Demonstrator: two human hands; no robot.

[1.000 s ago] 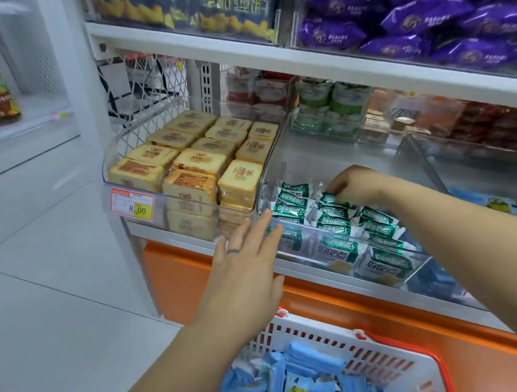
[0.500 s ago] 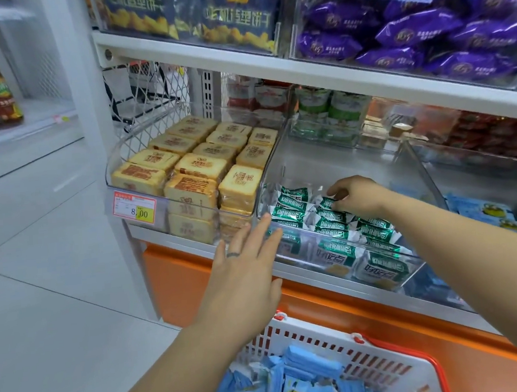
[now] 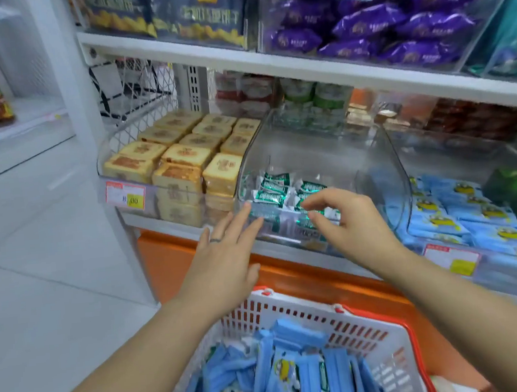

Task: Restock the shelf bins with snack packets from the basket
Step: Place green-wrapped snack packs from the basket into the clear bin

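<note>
Shelving point(image 3: 301, 62) runs off frame above and to the right, labels blurred; the white basket point(image 3: 294, 315) below, cut off at the bottom, holds blue snack packets point(image 3: 283, 370). The clear bin point(image 3: 374, 165) holds heaped green-and-white packets point(image 3: 277, 187) at its front, partly hidden by the hands: left hand point(image 3: 222, 262) straight-fingered at the bin's front wall, right hand point(image 3: 348, 222) loosely curled, fingers apart.

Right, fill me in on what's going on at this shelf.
A person is restocking in a shop. Both hands are at the front of the clear bin holding green packets. The left hand reaches to its front with straight fingers. The right hand hovers over the rim with fingers curled, and whether it pinches a packet is unclear. Below, the basket holds many blue packets, like those in the neighbouring bin to the right.
</note>
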